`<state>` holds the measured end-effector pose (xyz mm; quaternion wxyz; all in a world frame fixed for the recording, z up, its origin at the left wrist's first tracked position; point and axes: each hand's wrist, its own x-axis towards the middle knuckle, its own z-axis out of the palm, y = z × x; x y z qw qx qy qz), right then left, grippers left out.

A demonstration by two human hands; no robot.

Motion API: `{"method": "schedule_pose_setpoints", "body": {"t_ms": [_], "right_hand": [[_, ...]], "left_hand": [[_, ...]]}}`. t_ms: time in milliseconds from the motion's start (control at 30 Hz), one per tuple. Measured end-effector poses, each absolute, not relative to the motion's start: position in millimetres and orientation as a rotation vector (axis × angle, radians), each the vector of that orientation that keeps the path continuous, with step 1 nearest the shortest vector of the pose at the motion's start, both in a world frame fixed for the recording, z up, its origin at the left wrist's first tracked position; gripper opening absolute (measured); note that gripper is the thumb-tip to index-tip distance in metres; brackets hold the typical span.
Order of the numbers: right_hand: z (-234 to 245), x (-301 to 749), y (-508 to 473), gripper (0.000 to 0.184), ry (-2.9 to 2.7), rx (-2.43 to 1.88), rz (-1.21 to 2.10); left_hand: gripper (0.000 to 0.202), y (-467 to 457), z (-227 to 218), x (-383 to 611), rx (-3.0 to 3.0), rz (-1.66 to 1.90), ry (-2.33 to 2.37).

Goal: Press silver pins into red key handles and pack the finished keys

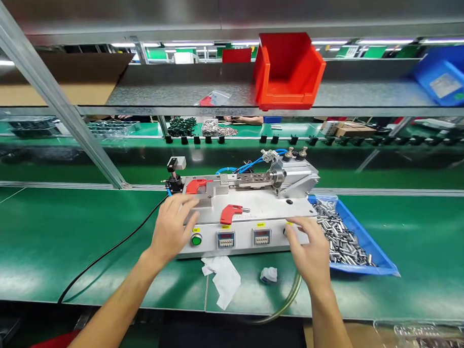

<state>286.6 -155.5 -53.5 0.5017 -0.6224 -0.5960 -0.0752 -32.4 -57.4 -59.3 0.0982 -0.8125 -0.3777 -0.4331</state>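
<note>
A silver bench machine (256,206) with push buttons and two small counters stands before me. My left hand (175,224) is by its front left corner, fingers apart and holding nothing, near the green button (197,239). One red pistol-shaped plastic part (196,186) sits in the fixture at the machine's left end, partly behind my fingers. Another red pistol-shaped part (231,213), with a short metal tip, lies on the machine's top plate. At the front right, my right hand (309,242) has its thumb and fingers apart, beside a knob or button that it partly covers.
Right of the machine is a blue tray (372,255) full of short metal tubes. White tissue (226,281), a small white-topped object (268,275) and a clear hose (286,304) lie in front. A red bin (290,93) stands on the overhead shelf. A black cable (113,254) runs left.
</note>
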Motion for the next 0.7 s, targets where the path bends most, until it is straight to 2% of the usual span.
{"method": "schedule_pose_setpoints", "body": {"t_ms": [100, 200, 467, 700], "right_hand": [[-79.2, 294.1, -166.9, 0.017, -1.472, -1.550, -0.231], [-88.6, 299.2, -166.1, 0.020, -1.438, -1.520, -0.100], [-86.7, 315.3, -155.6, 0.020, -1.324, -1.504, 0.209], [-98.7, 304.1, -157.2, 0.017, -1.129, -1.555, 0.075]], "left_hand": [[0.018, -92.0, -87.8, -32.2, -2.351, -1.322, -1.164], [0.019, -107.0, -107.4, -33.3, -2.413, -1.237, -1.232], [0.020, -104.3, -94.8, -40.4, -2.619, -1.193, -1.351], [0.019, -109.6, -101.9, -34.7, -2.587, -1.259, -1.488]]}}
